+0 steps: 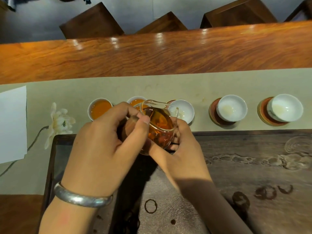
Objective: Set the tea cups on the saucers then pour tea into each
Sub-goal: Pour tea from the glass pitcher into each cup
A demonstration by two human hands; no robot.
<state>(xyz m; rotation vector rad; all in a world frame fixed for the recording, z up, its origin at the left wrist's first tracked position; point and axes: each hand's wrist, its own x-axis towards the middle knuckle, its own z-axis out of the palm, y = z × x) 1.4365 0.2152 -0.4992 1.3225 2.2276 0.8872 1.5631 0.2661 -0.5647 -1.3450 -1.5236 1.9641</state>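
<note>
Both hands share the grip on a glass pitcher of dark amber tea: the left hand pinches its near-left side with thumb and fingers pressed together, and the right hand cups it from below and the right, fingers curled against the glass. A silver bangle circles the left wrist. The pitcher is tilted, its spout pointing far-right over the third tea cup, which sits on a saucer and looks almost empty. To the left stand two filled cups, one fully in view and one partly hidden behind the pitcher. To the right, well apart, two white cups rest on reddish saucers, both holding no tea. All five stand in a row on a pale runner across the wooden worktop. Nearer lies a dark tea tray marked with wet rings. A white flower and a sheet of paper lie at the left.
</note>
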